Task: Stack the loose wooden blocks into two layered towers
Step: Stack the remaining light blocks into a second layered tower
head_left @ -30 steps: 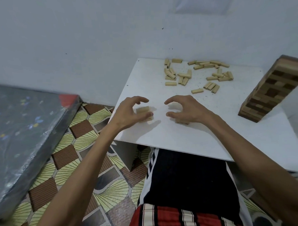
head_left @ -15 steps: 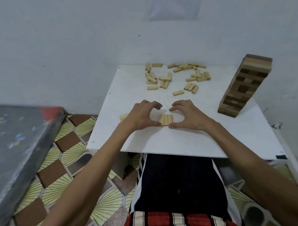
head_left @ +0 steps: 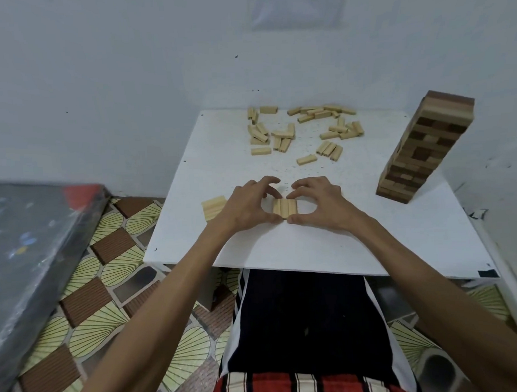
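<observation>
A row of three light wooden blocks is laid flat, side by side and touching, on the near middle of the white desk. The row is enclosed from both sides. The left hand is curled on its left edge and the right hand on its right edge. Both thumbs are pressed on the near ends and the index fingers are bent over the far ends, so each hand is clamped on the row.

Just beside the left wrist, a second flat group of light blocks is seen on the desk, partly hidden by the hand. Many loose blocks are scattered at the far side of the desk, well apart from the hands. A finished tower of brown and light blocks is placed at the right side. Under the desk a patterned floor is seen, and at the left a large dark flat object.
</observation>
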A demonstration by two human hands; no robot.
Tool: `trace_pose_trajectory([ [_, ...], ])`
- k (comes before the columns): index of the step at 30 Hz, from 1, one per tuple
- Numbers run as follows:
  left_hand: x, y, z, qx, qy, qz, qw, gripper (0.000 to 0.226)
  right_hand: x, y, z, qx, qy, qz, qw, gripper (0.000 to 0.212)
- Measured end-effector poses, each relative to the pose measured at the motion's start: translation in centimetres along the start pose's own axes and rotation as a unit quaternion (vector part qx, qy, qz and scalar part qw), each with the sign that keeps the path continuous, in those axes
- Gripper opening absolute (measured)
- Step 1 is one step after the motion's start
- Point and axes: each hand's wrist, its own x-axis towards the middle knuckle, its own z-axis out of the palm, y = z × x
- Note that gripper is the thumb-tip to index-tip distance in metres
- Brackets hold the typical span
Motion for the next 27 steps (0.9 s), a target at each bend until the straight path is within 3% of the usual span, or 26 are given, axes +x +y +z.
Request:
trace_pose_trajectory([
  [13, -0.7, -0.1, -1.7, -0.001, 0.046, 0.007, 0.999, 0.082, 1.3, -1.6, -0.4, 0.021, 0.021, -0.046, 0.999, 0.050],
  [27, -7.5, -6.1, -7.6, -0.007, 0.130, -0.059, 0.990, 0.078, 8.3, -10.3, 1.7, 0.013, -0.063, -0.142, 0.988, 0.052],
])
